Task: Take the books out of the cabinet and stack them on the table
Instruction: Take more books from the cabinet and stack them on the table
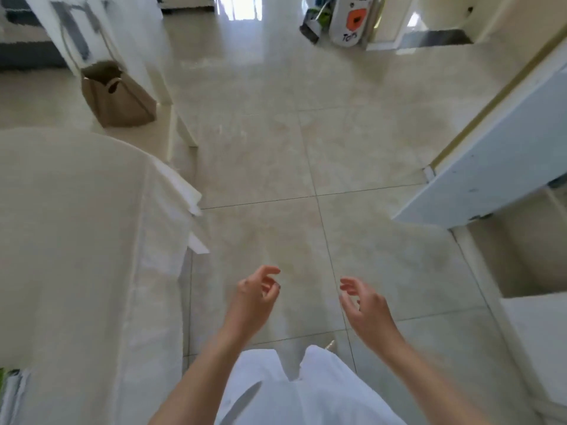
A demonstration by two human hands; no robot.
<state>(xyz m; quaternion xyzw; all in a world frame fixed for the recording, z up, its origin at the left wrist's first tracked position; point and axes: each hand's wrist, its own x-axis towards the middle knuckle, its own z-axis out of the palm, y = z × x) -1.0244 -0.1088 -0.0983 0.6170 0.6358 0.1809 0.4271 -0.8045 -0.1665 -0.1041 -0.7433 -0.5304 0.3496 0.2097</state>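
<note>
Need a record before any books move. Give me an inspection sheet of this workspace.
Surface: table on the left under a pale cloth; only something green and white at its near corner.
Job's things: no books seen; open cabinet door on the right, interior mostly out of view.
Clutter: brown paper bag on the tiled floor; white bag with orange patch far off.
Hands: left hand and right hand loosely curled, both empty.
Cables: nothing seen.
Surroundings: white chair beside the paper bag.

Table lies left, open cabinet door right, floor between.
</note>
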